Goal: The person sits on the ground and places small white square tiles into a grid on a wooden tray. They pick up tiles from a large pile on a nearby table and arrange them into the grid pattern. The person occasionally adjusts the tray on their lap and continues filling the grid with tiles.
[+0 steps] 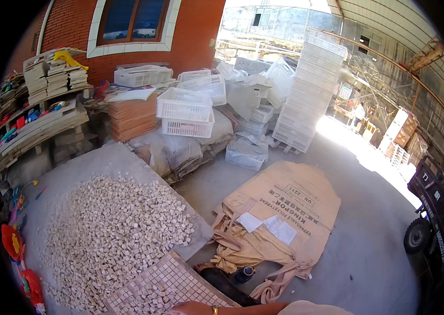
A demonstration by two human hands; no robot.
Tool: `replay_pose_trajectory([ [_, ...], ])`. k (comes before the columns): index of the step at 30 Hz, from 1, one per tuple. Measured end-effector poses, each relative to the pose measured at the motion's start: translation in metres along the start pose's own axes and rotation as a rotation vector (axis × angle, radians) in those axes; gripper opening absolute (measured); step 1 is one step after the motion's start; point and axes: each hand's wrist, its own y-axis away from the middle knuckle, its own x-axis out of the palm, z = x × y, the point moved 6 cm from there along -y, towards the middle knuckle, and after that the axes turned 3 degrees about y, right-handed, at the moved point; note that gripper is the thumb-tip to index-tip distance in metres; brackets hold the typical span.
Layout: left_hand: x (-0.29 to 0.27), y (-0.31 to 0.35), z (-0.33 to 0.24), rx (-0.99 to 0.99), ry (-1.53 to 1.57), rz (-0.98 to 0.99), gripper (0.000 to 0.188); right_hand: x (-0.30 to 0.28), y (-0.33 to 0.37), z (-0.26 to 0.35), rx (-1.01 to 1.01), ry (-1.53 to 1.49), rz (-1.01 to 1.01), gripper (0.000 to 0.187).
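My right hand point(191, 308) reaches in from the lower right, a gold band on its wrist. It rests at the near edge of a gridded tray point(209, 290); the picture's lower edge cuts off most of its fingers, so I cannot tell if it holds anything. Small pale cubes fill many of the tray's square cells, and loose ones point(151, 300) are scattered on top. Against the tray's far left side lies a wide heap of the same cubes point(111, 226), spread on a grey tabletop point(88, 164). My left hand is out of view.
Right of the tray lie a dark elongated shape, a dark bottle point(244, 273) and a large brown paper sack point(295, 194) on the floor. White crates point(185, 105) and a tall crate stack point(308, 89) stand behind. Colourful toys point(14, 244) hang at left; a cart point(434, 205) stands right.
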Motion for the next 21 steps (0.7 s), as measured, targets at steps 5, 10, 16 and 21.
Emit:
replay_pose_trajectory([
  [5, 0.028, 0.008, 0.032, 0.065, -0.479, -0.013, 0.019, 0.03, 0.046, -0.006, -0.063, 0.01, -0.24, 0.036],
  [10, 0.04, 0.019, 0.05, 0.078, -0.653, 0.018, 0.018, 0.032, 0.033, 0.003, -0.188, 0.003, -0.239, 0.032],
  [16, 0.049, 0.024, 0.063, 0.092, -0.783, 0.043, 0.017, 0.003, 0.033, 0.027, -0.194, -0.067, -0.206, 0.029],
  [21, 0.049, 0.018, 0.059, 0.094, -0.685, 0.08, 0.021, 0.009, 0.038, 0.012, -0.205, -0.079, -0.201, 0.027],
])
